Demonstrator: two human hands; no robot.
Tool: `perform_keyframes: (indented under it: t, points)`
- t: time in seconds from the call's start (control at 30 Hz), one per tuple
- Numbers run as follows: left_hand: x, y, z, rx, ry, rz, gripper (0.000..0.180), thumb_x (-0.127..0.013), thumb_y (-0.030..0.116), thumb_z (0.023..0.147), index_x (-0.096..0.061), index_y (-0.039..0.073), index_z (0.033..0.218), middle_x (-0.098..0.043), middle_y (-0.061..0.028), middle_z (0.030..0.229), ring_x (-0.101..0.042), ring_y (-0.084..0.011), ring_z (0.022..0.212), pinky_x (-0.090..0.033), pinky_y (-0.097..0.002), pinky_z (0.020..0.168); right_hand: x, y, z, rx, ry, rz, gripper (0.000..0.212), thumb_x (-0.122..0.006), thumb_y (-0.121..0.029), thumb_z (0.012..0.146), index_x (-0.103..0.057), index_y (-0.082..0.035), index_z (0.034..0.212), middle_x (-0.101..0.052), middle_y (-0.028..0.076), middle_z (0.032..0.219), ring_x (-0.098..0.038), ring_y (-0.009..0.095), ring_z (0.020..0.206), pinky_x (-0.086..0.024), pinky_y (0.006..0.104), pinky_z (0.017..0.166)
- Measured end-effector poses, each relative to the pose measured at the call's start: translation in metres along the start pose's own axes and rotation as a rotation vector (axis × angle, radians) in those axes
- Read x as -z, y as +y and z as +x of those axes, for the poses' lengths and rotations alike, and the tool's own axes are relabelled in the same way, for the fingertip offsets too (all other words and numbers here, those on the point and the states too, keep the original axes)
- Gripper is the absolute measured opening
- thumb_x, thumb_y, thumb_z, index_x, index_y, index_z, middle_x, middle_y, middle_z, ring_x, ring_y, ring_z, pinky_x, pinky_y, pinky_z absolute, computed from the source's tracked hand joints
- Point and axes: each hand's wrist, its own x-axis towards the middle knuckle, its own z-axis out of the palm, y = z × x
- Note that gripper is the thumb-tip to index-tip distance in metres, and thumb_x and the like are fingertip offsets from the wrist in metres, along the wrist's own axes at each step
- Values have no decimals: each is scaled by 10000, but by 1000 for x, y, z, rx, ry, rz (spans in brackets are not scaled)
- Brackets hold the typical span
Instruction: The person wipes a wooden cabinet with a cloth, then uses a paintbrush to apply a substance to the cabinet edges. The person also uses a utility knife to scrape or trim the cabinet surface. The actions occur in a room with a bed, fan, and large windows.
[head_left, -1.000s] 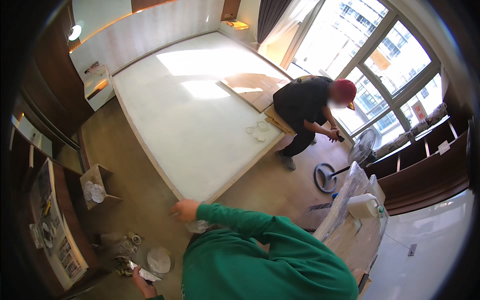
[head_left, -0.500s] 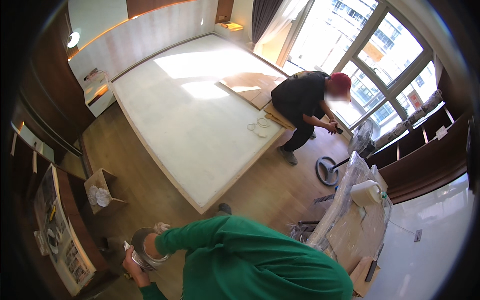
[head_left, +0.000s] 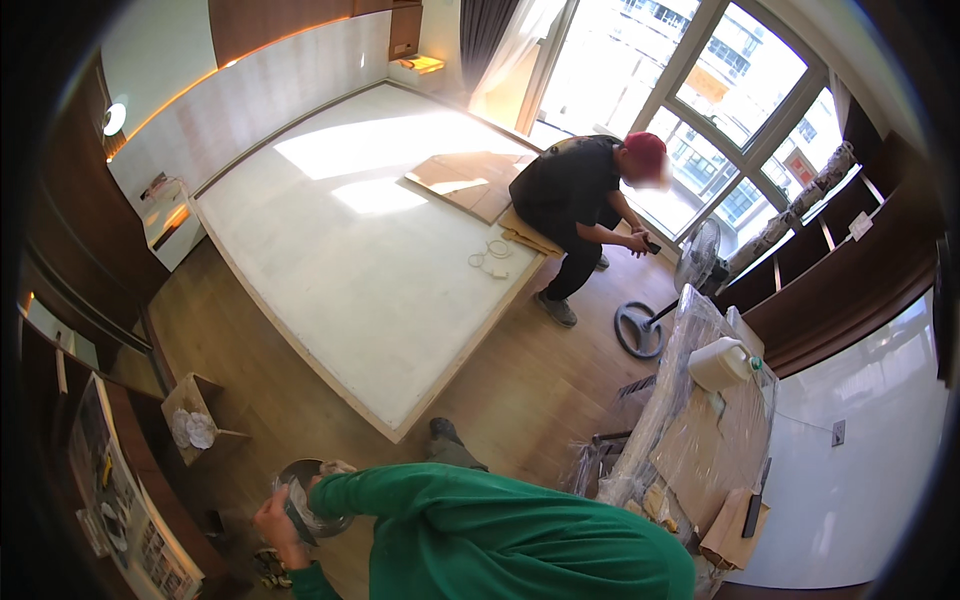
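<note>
At the lower left, my left hand (head_left: 273,522) is closed on crumpled clear plastic (head_left: 297,497), which hangs at the mouth of a round, dark metal container (head_left: 335,525). My right hand (head_left: 313,488) reaches across this container from the green sleeve. Its fingers are mostly hidden, so their grip does not show. Just past the rim is a small pale lump (head_left: 337,467) that I cannot make out. On the floor below my left hand lies a small dark and yellowish item (head_left: 270,568).
A wide white platform (head_left: 330,270) fills the middle. Another person (head_left: 570,195) sits on its right edge, holding a phone. A standing fan (head_left: 700,255) and a plastic-wrapped table (head_left: 690,440) with a white jug (head_left: 720,363) stand right. Left are an open box (head_left: 205,415) and a shelf (head_left: 130,500).
My view has shifted, sliding the room left in the picture. My left hand has brought the plastic over the container's mouth, and my right hand has drawn back toward its rim.
</note>
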Motion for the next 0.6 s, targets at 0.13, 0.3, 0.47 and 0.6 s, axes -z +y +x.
perform_keyframes:
  t: [0.13,0.3,0.47,0.6]
  points:
    - [-11,12,-2,-11,-41,106,240,-727,148,808,-657,-57,707,-572,19,699,-469,-95,661,-385,-274,620,1,8,-1,-18,-10,29,278,-703,-274,821,-763,-189,1078,-725,61,1129,-688,283,1040,-527,423,817]
    - [-23,20,-3,-63,-49,91,281,-719,167,816,-609,-43,666,-517,33,662,-427,-94,643,-351,-286,591,6,16,-5,-36,-17,49,290,-706,-270,815,-760,-178,1084,-725,65,1129,-688,287,1045,-532,431,828]
    - [-27,27,-1,5,-57,175,267,-715,171,820,-662,-78,740,-572,12,702,-470,-101,675,-391,-283,621,4,23,-10,-45,-33,68,302,-709,-265,808,-757,-168,1090,-726,69,1129,-688,291,1050,-537,438,838]
    - [-30,28,-2,-25,-91,97,259,-713,165,822,-699,-92,790,-608,1,720,-498,-101,689,-413,-282,641,0,26,-13,-48,-53,86,313,-711,-262,803,-755,-159,1095,-726,73,1129,-688,295,1054,-541,444,847]
